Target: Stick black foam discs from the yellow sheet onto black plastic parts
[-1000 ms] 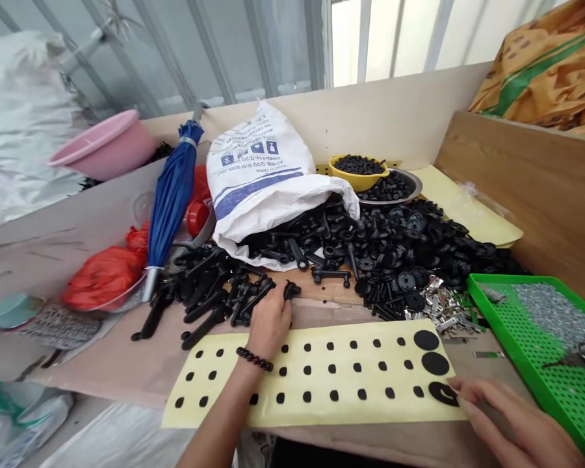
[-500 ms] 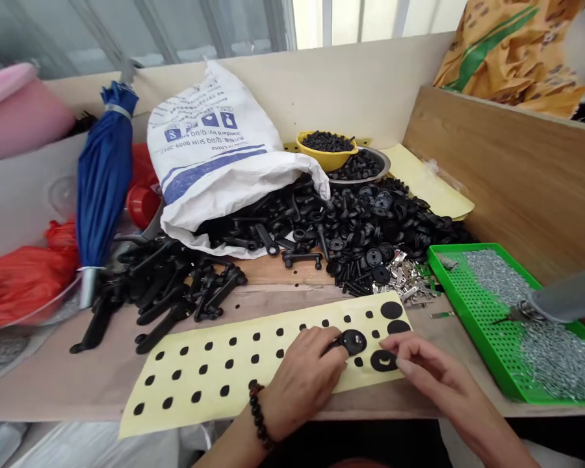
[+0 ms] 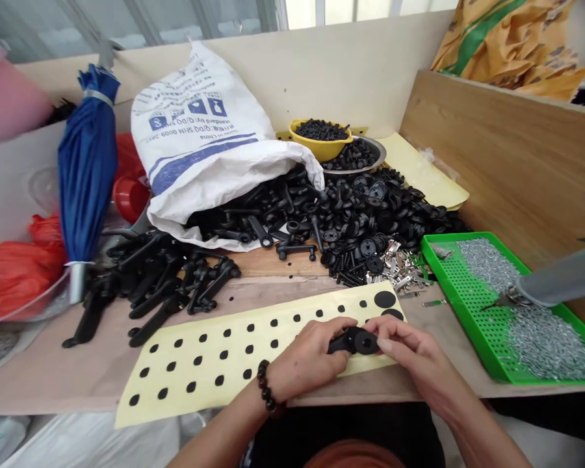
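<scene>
Between our left hand (image 3: 307, 359) and right hand (image 3: 414, 344), a black round pad (image 3: 366, 342) overlapped the end of a black handle (image 3: 340, 343). The left hand clasped the handle; the right pinched the pad's edge. Beneath both hands we had a yellow sheet (image 3: 178, 380) on the counter (image 3: 336, 394); right of the right hand, a green tray (image 3: 468, 286).

In front of you stretches a surface (image 3: 73, 383) with a dull pinkish-brown top and a strip of bare wood grain farther back. A low cream board (image 3: 341, 71) closes its far edge, and a brown wood-grain panel (image 3: 507, 169) stands along your right. Beyond the board you face a grey ribbed wall (image 3: 190, 19), beside bright, pale window panes (image 3: 370, 9) at the top.
</scene>
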{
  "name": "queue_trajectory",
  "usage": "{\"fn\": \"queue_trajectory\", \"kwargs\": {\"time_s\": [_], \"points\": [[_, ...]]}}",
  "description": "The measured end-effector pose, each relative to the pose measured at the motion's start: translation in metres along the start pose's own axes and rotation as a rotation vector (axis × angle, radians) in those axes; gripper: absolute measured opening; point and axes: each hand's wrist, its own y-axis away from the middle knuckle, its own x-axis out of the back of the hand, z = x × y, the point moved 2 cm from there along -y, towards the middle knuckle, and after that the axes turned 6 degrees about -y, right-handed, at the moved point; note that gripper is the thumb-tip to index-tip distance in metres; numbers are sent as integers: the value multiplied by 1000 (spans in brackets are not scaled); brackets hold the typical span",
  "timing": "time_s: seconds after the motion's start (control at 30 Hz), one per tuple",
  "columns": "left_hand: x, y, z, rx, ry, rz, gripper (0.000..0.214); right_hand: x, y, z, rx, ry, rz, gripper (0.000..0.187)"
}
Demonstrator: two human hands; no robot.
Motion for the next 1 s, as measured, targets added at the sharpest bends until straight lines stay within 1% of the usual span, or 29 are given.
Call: {"fn": "queue_trajectory", "kwargs": {"time_s": [0.13, 0.37, 0.5, 0.77, 1.0], "points": [[0, 0, 1, 5, 47, -5, 49, 0, -1, 0, 11, 2, -20, 19], [0, 0, 1, -24, 79, -25, 49, -2, -3, -1, -27, 10, -16, 19], [0, 0, 2, -43, 76, -31, 45, -2, -4, -2, -20, 34, -1, 19], [1, 0, 2, -26, 89, -60, 38, -4, -5, -5, -19, 83, -5, 20], [1, 1, 3, -29, 76, -62, 40, -5, -5, -8, -10, 139, 19, 23]]}}
